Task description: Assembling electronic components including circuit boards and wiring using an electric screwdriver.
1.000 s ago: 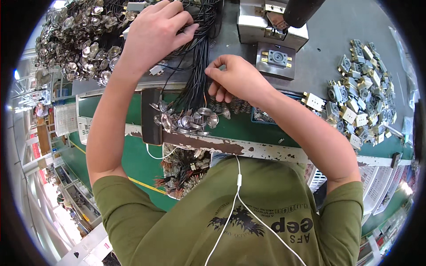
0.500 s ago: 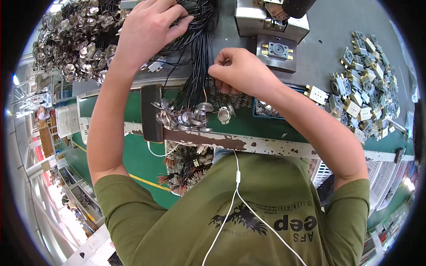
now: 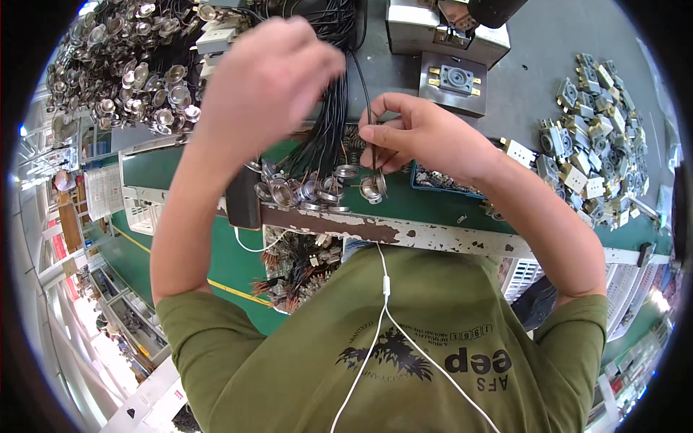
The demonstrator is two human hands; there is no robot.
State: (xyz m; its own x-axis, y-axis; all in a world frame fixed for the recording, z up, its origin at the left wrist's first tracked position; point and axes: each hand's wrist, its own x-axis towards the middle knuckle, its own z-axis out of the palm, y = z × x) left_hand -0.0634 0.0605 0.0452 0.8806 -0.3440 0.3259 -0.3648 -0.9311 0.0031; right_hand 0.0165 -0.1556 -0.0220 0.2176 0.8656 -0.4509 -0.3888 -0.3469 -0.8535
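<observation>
My right hand (image 3: 426, 141) pinches a thin black wire (image 3: 365, 83) between thumb and fingertips. Just below those fingers, a round silver metal cap (image 3: 372, 189) hangs, seemingly on the same wire. Motion smears my left hand (image 3: 271, 83), so its fingers do not show clearly; it is over the table left of the black wire bundle (image 3: 330, 119). More silver caps (image 3: 307, 191) on wire ends lie along the table's front edge, left of the hanging one.
A large heap of silver caps (image 3: 133, 76) covers the far left. At the back stands a machine with a metal block (image 3: 453, 83) holding a grey socket-like part. Similar parts (image 3: 595, 144) pile up on the right. A dark phone (image 3: 242, 198) and blue tray (image 3: 444, 182) lie near the front.
My left hand has shifted a little right and nearer, and is now blurred. My right hand has moved slightly right and nearer; a black wire now shows in its pinch.
</observation>
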